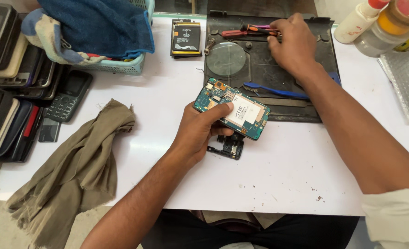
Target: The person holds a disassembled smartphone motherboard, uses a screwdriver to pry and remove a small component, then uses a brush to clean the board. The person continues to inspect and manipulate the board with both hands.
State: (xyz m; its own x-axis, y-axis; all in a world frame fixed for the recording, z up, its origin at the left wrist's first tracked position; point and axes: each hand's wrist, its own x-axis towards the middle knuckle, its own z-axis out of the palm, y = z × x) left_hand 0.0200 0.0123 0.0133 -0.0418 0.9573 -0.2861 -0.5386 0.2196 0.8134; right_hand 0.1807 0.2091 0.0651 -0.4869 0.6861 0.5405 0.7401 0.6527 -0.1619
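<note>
The left hand (200, 131) is gripping an opened phone body with a bare green circuit board and a white label (234, 108) at the centre of the frame, thumb lying across its near edge and fingers curled underneath, holding it tilted just above the white tabletop (269, 170). Directly below that hand, a small black plastic phone frame piece (229, 148) is lying on the tabletop.

The right hand (293, 44) is reaching into the upper middle of the frame, its fingers closing loosely around the slim red- and pink-handled screwdrivers (250, 30) resting at the far edge of a dark grey work mat (319, 99). Whether it is actually lifting one cannot be told. On the mat, a round clear glass disc (226, 59) is sitting to the left of that hand, and a blue plastic brush-like tool (271, 91) is lying nearer the phone.

A black and yellow flat battery (186, 39) is lying left of the mat. An olive cloth (80, 168) is sprawling at the lower left, beside a black keypad phone (68, 96) and a stack of phones (6, 83) along the left edge. A light blue basket with a blue towel (98, 27) is sitting at the upper left, and bottles (384, 23) are standing at the upper right.
</note>
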